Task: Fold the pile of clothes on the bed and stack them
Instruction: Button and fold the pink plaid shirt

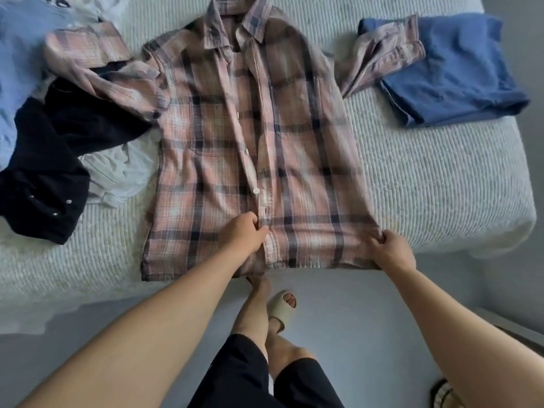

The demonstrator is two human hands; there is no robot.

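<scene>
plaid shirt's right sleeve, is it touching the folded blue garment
Touching. The head view shows the plaid shirt with its right sleeve lying across the near-left corner of the folded blue garment, overlapping it with no gap.

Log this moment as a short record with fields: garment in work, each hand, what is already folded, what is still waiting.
garment in work: plaid shirt, spread flat, front up, on the bed
left hand: left hand pinches the button placket near the hem
right hand: right hand has a grip on the hem's right corner
already folded: blue garment, far right; one shirt sleeve lies across it
waiting: black garment, light blue garment and pale grey garment, unfolded at left
</scene>
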